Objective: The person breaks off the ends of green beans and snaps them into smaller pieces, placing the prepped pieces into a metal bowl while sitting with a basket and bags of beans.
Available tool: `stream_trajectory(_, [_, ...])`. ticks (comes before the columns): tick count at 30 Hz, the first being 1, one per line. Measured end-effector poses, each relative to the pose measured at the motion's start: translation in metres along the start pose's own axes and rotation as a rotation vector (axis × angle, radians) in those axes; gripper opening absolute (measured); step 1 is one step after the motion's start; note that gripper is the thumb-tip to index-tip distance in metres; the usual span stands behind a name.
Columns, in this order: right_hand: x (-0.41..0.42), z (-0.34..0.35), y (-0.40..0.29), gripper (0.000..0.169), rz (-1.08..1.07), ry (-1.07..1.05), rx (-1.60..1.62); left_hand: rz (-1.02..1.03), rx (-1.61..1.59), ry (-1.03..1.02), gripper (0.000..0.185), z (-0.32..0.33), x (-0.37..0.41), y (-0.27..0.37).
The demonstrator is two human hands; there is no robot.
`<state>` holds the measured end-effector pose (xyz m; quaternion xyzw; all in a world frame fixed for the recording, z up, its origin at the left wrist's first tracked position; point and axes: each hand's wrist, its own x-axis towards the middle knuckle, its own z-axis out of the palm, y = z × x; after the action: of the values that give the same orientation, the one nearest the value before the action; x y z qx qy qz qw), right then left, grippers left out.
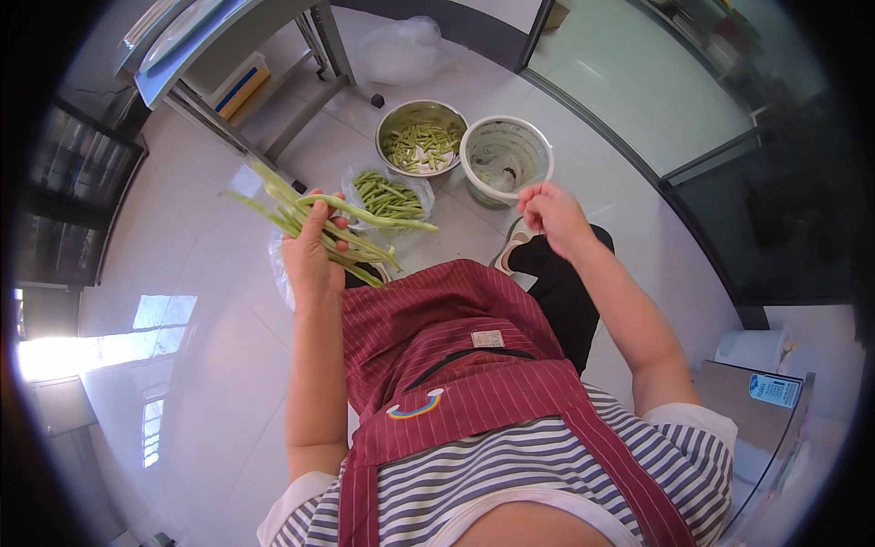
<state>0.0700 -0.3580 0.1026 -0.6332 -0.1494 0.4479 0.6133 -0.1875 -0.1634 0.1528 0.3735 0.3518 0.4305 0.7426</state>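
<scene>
Several long green beans (369, 217) are gripped in my left hand (318, 249), their ends sticking out on both sides. My right hand (552, 215), its fingers curled together, is over the near rim of a white plastic basket (474, 179); whether a small scrap is between the fingertips I cannot tell. Inside the basket lie a clear bag and some dark and green scraps. Left of the basket, a stainless steel bowl (384, 161) contains short bean pieces (418, 142). Nearer to me, an open clear plastic bag (425, 193) holds more green beans (386, 197).
A grey-legged table (307, 115) stands at the upper left, with a box (239, 85) beneath it. Behind the bowl lies a translucent plastic bag (403, 51) on the tiled floor. A glass door's frame (601, 126) runs along the right. My feet flank the bean bag.
</scene>
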Motion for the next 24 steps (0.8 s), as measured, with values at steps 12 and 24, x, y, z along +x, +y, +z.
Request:
stream_trajectory(12, [0.119, -0.053, -0.033, 0.022, -0.35, 0.514, -0.813, -0.046, -0.073, 0.013, 0.031, 0.009, -0.005, -0.004])
stream_trajectory(24, [0.008, 0.065, -0.036, 0.028, -0.79, -0.225, -0.702, -0.061, -0.192, -0.055, 0.03, 0.017, 0.0, -0.014])
